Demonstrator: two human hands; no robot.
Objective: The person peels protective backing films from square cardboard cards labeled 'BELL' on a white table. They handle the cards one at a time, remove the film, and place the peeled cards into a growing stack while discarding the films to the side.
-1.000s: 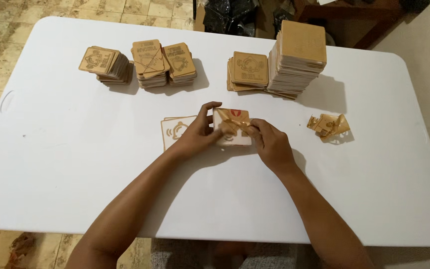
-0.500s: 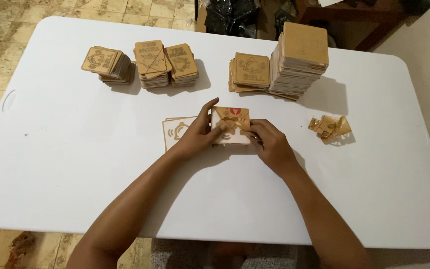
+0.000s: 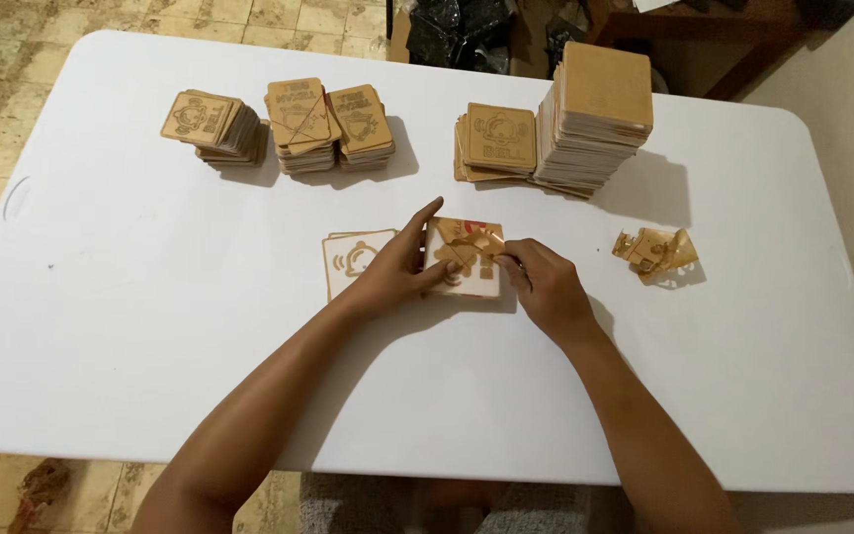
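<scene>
While the left hand (image 3: 397,269) lies flat with fingers spread, pressing down the left edge of a square tile (image 3: 464,259), the right hand (image 3: 543,287) pinches a strip of brown film (image 3: 481,242) curling up off the tile's top. The tile sits near the middle of a white surface (image 3: 150,326), partly bared to a pale face where the film is lifted. Just left of it, touching the left hand's knuckles, lies a pale peeled tile (image 3: 353,259) with a cut-out outline. To the right, well apart, rests a crumpled wad of film (image 3: 654,250). Along the far edge stand stacks of brown tiles: a low stack (image 3: 212,126) at far left, two stacks side by side (image 3: 328,124), a short stack (image 3: 494,143), and a tall stack (image 3: 597,117) touching it.
</scene>
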